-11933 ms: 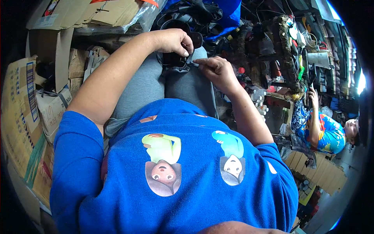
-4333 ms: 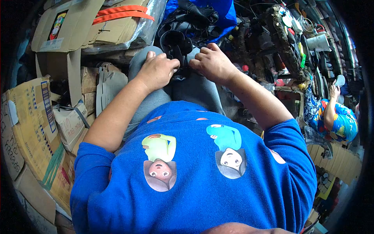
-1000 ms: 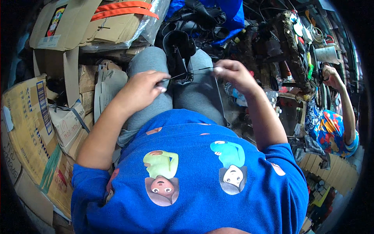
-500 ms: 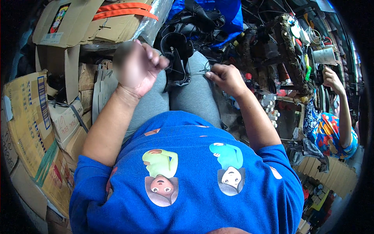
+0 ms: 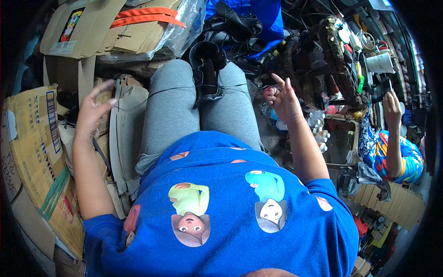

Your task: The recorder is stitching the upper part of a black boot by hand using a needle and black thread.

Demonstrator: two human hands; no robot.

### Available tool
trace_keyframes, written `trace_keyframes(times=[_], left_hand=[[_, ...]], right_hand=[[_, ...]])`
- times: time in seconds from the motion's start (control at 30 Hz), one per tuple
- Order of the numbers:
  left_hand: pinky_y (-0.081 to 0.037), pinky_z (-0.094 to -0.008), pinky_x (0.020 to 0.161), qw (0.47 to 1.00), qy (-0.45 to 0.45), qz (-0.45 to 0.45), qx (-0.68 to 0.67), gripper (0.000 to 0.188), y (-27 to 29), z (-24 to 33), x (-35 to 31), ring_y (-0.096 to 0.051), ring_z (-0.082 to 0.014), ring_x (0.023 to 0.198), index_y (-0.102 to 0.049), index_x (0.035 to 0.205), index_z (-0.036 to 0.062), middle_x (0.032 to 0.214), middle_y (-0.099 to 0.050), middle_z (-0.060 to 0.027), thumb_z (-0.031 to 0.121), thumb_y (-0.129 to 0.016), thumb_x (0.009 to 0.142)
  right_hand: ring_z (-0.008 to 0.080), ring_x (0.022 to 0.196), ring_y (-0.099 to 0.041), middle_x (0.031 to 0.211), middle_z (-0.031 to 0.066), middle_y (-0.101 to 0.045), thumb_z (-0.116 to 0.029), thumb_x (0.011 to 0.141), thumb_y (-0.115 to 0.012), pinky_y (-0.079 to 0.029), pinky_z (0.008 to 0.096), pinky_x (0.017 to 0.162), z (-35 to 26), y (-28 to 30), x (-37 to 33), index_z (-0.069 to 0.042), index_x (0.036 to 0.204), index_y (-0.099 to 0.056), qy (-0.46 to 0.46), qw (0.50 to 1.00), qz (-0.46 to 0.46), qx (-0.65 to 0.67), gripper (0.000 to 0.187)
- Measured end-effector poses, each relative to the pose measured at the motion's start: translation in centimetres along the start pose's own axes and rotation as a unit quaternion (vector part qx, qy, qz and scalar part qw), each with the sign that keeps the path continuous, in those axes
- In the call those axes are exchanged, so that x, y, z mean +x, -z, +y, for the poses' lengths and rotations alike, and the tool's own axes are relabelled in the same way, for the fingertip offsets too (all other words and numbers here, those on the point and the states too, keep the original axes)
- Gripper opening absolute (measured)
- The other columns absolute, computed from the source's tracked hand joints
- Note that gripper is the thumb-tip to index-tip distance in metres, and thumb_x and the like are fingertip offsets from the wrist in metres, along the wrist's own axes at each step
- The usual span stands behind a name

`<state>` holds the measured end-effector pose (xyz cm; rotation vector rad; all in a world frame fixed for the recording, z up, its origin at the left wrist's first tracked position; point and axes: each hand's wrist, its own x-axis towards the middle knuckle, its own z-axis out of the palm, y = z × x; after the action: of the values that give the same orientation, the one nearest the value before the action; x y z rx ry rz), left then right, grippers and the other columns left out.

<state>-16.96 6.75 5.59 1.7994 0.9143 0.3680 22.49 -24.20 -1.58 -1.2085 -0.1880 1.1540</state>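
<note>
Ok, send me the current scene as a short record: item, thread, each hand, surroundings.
Item: black shoe-like piece, at the knees of the grey trousers
Thread: thin dark thread, stretching out to both sides of the piece
Left hand: thumb and forefinger apart, thread running toward it; grip unclear
Right hand: raised, thread running toward it; grip unclear
Left side: cardboard box
Right side: plastic bottles, another person
Beyond the knees: blue sheet

A blue short-sleeved shirt (image 5: 230,198) printed with colourful cartoon figures (image 5: 190,212), over grey trousers (image 5: 173,101).
</note>
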Motion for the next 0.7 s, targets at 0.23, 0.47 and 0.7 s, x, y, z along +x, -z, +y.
trace_keyframes(times=[0.23,0.47,0.7], left_hand=[[-0.043,-0.0383,0.096,0.939,-0.274,-0.03,0.203,0.046,-14.1,7.4,6.7,-0.055,-0.0313,0.11,-0.063,0.108,0.0021,0.115,-0.058,-0.016,0.031,-0.071,0.074],[-0.048,-0.0368,0.085,0.871,-0.048,-0.306,0.38,0.058,-18.1,9.5,12.5,-0.06,-0.0323,0.097,-0.06,0.106,-0.0022,0.102,-0.062,-0.0201,0.042,-0.07,0.069],[-0.048,-0.0319,0.08,0.941,-0.131,-0.291,-0.114,0.048,-20.2,2.7,11.3,-0.06,-0.0177,0.084,-0.056,0.105,-0.0036,0.092,-0.063,-0.0101,0.021,-0.079,0.071]], right_hand=[[0.013,0.098,-0.051,0.108,0.0014,-0.057,-0.046,0.089,-0.055,-0.037,0.0286,0.082,-0.5,-0.8,0.1,-0.014,0.123,-0.057,0.052,0.972,0.117,-0.197,0.047],[0.0128,0.099,-0.052,0.107,0.002,-0.059,-0.038,0.089,-0.058,-0.036,0.0253,0.086,-1.3,-3.2,-1.4,-0.011,0.115,-0.063,0.118,0.954,0.069,-0.267,0.037],[0.0115,0.08,-0.055,0.085,0.0033,-0.059,-0.029,0.092,-0.058,-0.044,0.0278,0.071,-2.6,-10.6,-0.3,0.002,0.094,-0.064,0.134,0.837,-0.116,-0.517,0.032]])
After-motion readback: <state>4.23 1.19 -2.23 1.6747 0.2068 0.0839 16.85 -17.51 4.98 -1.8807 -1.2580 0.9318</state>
